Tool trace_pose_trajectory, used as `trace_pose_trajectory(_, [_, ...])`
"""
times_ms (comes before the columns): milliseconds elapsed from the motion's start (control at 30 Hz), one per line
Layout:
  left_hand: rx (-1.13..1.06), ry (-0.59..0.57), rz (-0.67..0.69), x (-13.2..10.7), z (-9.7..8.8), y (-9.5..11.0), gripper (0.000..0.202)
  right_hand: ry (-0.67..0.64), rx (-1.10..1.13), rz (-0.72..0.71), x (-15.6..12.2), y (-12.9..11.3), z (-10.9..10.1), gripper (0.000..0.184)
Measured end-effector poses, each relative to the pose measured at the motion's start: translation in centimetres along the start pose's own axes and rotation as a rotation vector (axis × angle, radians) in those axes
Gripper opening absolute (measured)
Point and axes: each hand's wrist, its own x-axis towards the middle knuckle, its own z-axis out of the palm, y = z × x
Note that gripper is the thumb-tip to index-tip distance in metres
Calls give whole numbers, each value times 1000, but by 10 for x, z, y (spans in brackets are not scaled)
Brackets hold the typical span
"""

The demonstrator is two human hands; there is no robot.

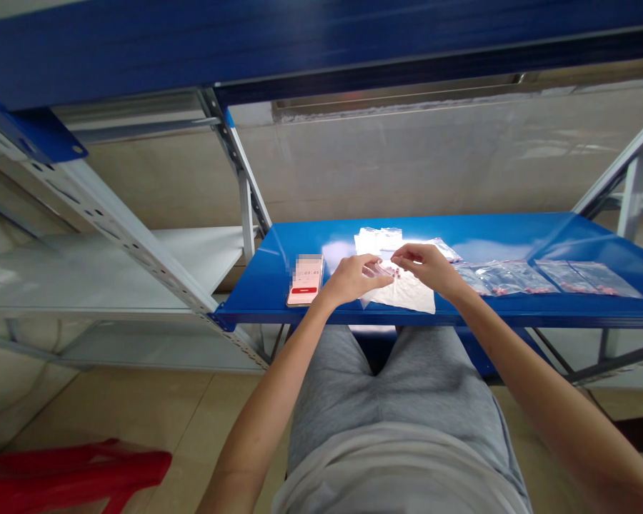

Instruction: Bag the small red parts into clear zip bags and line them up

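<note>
My left hand (354, 278) is closed on the edge of a small clear zip bag (376, 270) with a reddish strip, partly hidden by the fingers. Just right of it, my right hand (423, 263) has thumb and fingertips pinched together; whatever is between them is too small to make out. Beneath both hands lies a white cloth (412, 294), with several small reddish beads (397, 272) on it near the fingertips. Behind the hands are flat clear bags (378, 239), washed out by glare.
Several clear bags with small red pieces (501, 278) lie in a row to the right on the blue shelf (514, 239). A phone (305, 280) showing a timer lies at the left. A metal upright (139, 250) and a blue beam (321, 50) frame the space. A red stool (75, 464) stands lower left.
</note>
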Motion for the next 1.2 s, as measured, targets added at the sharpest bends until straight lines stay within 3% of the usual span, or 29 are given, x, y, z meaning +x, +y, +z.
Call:
trace_pose_trajectory(167, [7, -13, 55, 0, 0, -2, 46, -81, 107, -7, -3, -18, 11, 36])
trace_pose_trajectory(300, [10, 4, 27, 1, -1, -2, 49, -63, 142, 22, -2, -15, 7, 39])
trace_pose_trajectory(433, [-3, 7, -8, 0, -3, -1, 53, 5, -95, 82, 0, 11, -2, 26])
trace_pose_trajectory(633, [5, 18, -6, 0, -4, -2, 55, -19, -429, 171, -3, 45, 1, 16])
trace_pose_trajectory(1200, [-6, 14, -19, 0, -6, -2, 52, -75, -490, 82, -5, 39, 12, 13])
